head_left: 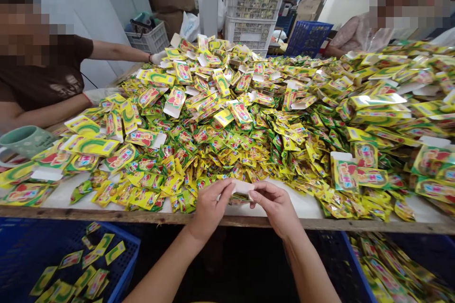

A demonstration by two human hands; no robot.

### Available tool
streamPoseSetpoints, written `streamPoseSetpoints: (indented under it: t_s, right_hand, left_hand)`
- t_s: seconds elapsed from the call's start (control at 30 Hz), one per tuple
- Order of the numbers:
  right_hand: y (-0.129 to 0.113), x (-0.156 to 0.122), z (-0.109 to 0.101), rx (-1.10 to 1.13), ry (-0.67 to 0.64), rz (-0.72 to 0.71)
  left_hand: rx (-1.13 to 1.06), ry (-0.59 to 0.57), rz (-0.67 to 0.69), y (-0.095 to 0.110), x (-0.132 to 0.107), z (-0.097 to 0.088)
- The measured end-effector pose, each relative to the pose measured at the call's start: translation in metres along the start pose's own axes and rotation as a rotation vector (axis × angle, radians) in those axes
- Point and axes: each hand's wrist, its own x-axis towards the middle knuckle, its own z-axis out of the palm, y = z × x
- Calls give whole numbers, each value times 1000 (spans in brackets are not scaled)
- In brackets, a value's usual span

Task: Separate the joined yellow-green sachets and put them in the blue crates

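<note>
Both my hands grip one small carton (243, 187) over the front edge of the table. Its pale flap faces up toward me, and most of its sides are hidden by my fingers. My left hand (212, 203) pinches the left end between thumb and fingers. At the other end, my right hand (275, 203) is closed with thumb and index finger on the carton. Just beyond lies a heap of small yellow and green sachets (234, 149). Printed yellow cartons (241, 112), several with white flaps sticking out, are piled on top and behind.
Below the wooden table edge (167, 217), a blue crate (122, 265) at left and another blue crate (355, 260) at right hold cartons. A green mug (26, 141) stands at far left. One gloved co-worker (67, 75) reaches into the pile; another person (355, 33) sits behind. White crates (250, 31) are stacked beyond.
</note>
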Motion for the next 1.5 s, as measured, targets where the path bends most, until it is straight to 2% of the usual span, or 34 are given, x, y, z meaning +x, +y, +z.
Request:
streamPoseSetpoints:
  t_s: [0.1,0.13,0.17,0.23,0.3,0.4,0.53,0.63,0.73,0.9,1.03,1.17,1.23,1.3,1.37,1.43,1.5]
  right_hand:
    - [-9,8,8,-109,-37,-33]
    - [-11,12,11,-139,-37,-55]
    - [-13,17,15,-167,-31,-79]
    - [-15,25,19,-208,-18,-120]
    - [-15,29,21,-219,0,-124]
    - [-16,29,20,-163,45,-60]
    - [-18,27,17,-132,55,12]
    - [-18,25,15,-151,65,5]
    - [-17,20,12,-171,50,-23]
    - [-16,10,7,-296,1,-159]
    - [-12,5,8,-458,-16,-296]
    - [2,-11,13,-653,70,-527]
    - [11,-25,16,-708,116,-625]
    - [15,-38,16,-728,130,-655]
    - [13,-42,12,-727,93,-623]
    - [6,-32,2,-711,85,-531]
    - [-1,-10,-11,-740,104,-432]
  left_hand:
    - [-168,-253,-215,6,22,-10]
    - [-231,-302,-293,7,28,-12]
    - [-278,-295,-350,7,33,-14]
    - [-314,-165,-389,5,37,-15]
    - [-312,-39,-364,0,35,-14]
    - [-266,13,-298,-6,24,-8]
    - [-245,3,-246,-7,16,-1]
    - [-249,-23,-247,-6,19,0]
    - [-181,-56,-157,-4,20,-2]
    - [-110,-92,77,-3,13,-8]
    - [-42,-164,150,-5,4,-13]
    - [-9,-202,175,-8,-7,-16]
    - [-23,-246,235,-11,-14,-15]
    - [-25,-296,313,-13,-20,-12]
    - [-24,-329,354,-13,-22,-8]
    - [-16,-270,295,-7,-22,-10]
    - [2,-48,143,-2,-24,-24]
